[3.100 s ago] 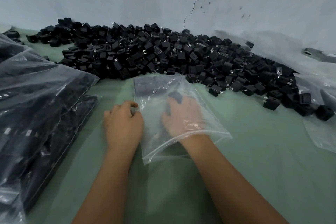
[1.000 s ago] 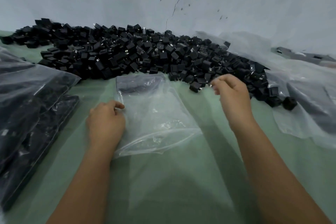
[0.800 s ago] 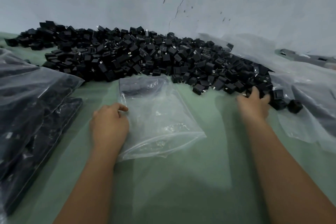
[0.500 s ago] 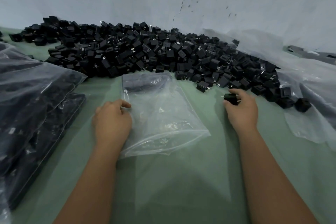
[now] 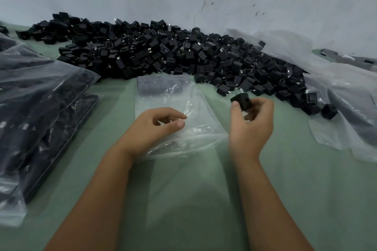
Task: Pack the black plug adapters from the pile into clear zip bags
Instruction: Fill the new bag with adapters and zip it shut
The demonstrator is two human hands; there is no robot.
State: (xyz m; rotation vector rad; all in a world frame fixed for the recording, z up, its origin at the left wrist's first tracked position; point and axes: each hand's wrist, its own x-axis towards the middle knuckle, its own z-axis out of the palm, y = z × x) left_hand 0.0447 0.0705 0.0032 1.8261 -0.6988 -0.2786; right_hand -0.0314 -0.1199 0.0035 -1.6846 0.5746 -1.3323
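Adapter (image 5: 240,99) pinched up in right hand (image 5: 251,122), thumb one side, fingers curled round the other, lifted off green worktop (image 5: 295,189). Left hand (image 5: 152,126) over zip bag (image 5: 175,112), fingers loosely curled, thumb and forefinger close but nothing visibly gripped; can't tell if touching the film. Bag flat between both hands, long axis running straight away toward pile (image 5: 163,55), a few adapters already at its far end. Mouth looks like the near edge, just left of and below right hand, so probably a short trip left and down. Left hand nearer the mouth, better placed to lift it open. Filled bags (image 5: 40,104) stacked far left.
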